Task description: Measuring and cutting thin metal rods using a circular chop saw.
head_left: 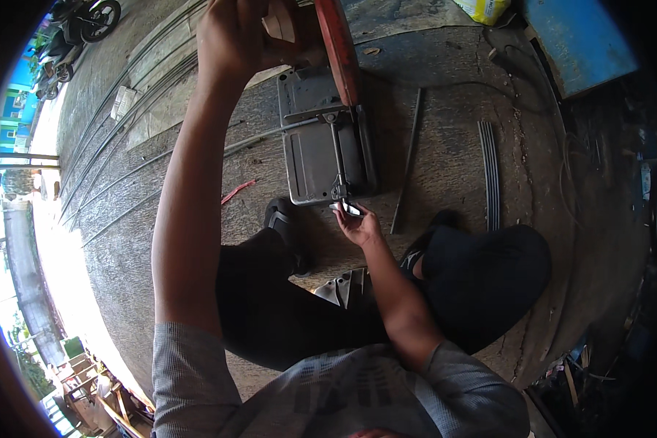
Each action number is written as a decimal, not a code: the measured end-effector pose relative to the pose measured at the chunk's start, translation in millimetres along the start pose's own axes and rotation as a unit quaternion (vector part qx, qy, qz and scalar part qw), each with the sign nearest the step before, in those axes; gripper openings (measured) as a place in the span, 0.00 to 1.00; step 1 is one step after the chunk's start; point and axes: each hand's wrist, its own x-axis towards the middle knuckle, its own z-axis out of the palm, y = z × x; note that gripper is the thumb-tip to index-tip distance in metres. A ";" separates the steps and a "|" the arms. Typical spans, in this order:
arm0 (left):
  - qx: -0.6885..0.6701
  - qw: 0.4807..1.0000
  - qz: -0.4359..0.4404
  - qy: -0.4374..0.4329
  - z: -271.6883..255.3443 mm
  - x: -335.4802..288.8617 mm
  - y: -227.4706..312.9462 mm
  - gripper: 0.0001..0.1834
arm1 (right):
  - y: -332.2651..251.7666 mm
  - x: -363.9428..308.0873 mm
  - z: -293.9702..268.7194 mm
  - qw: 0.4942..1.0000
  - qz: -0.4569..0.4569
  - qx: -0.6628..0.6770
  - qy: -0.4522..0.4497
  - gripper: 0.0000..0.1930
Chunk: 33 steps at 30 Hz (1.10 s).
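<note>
On the ground before me stands a cut-off saw with a dark metal base (303, 171) and a raised red blade guard (336, 47). My left hand (230, 36) is up at the top edge, closed at the saw's handle; some of its fingers run out of view. My right hand (359, 225) grips the light metal crank handle (349, 209) at the near end of the vise screw (338, 157). A long steel rod (263, 140) reaches from the left onto the base, up to the vise jaw (306, 115).
Several long rods (135, 84) lie at the left. Right of the saw are a single cut rod (409, 160) and a row of rods (490, 175). A red strip (239, 190) lies by my left foot, a metal bracket (343, 288) between my legs. A blue panel (580, 44) stands far right.
</note>
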 end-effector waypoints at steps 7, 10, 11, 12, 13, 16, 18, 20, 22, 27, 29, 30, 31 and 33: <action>-0.034 0.998 0.049 0.019 -0.4 -0.3 -3.8 0.20 | 8.2 9.1 7.0 0.976 0.138 0.170 -0.020 0.16; -0.016 0.998 0.059 -0.001 -12.4 -4.5 -0.4 0.20 | 51.6 6.8 14.4 0.997 -0.028 -0.074 0.003 0.07; -0.039 0.997 0.060 0.001 -3.5 -1.2 3.8 0.20 | 46.8 21.1 -7.6 0.980 -0.096 -0.159 0.064 0.11; -0.058 0.997 0.058 0.001 4.9 0.2 5.0 0.20 | 49.5 30.9 -29.8 0.887 -0.254 -0.361 0.136 0.15; -0.054 0.997 0.058 0.002 3.5 -0.8 0.4 0.20 | 62.8 31.8 -37.4 0.725 -0.381 -0.541 0.194 0.19; -0.012 0.998 0.055 0.040 6.4 -2.0 -9.1 0.20 | 53.8 28.7 -53.3 0.739 -0.436 -0.477 0.190 0.25; -0.055 0.997 0.043 0.017 13.8 1.1 0.6 0.20 | 24.0 28.8 -66.7 0.550 -0.544 -0.613 0.161 0.19; -0.027 0.999 0.034 0.013 -2.7 -6.4 -1.4 0.20 | 58.9 1.8 -33.3 0.449 -0.565 -0.683 0.113 0.15; -0.016 0.999 0.035 0.014 -10.1 -5.6 -0.4 0.20 | 79.3 -18.2 -13.1 0.403 -0.491 -0.772 0.027 0.08; -0.015 0.999 0.037 0.030 10.4 -0.5 0.1 0.20 | 83.7 16.9 -46.0 0.615 -0.403 -0.654 0.179 0.11; -0.044 0.997 0.051 0.024 20.7 3.6 12.6 0.20 | 56.7 35.0 -48.3 0.630 -0.604 -0.410 0.266 0.17; -0.024 0.998 0.050 0.019 -1.9 -7.1 -0.1 0.19 | 93.3 12.4 -7.0 0.611 -0.614 -0.413 0.281 0.13; -0.026 0.998 0.050 0.021 -5.0 -7.0 -0.1 0.19 | 84.6 2.6 -4.1 0.609 -0.616 -0.414 0.280 0.13; -0.023 0.995 0.092 0.029 -6.2 -4.5 -4.0 0.18 | 68.6 -8.2 -2.8 0.604 -0.543 -0.547 0.203 0.10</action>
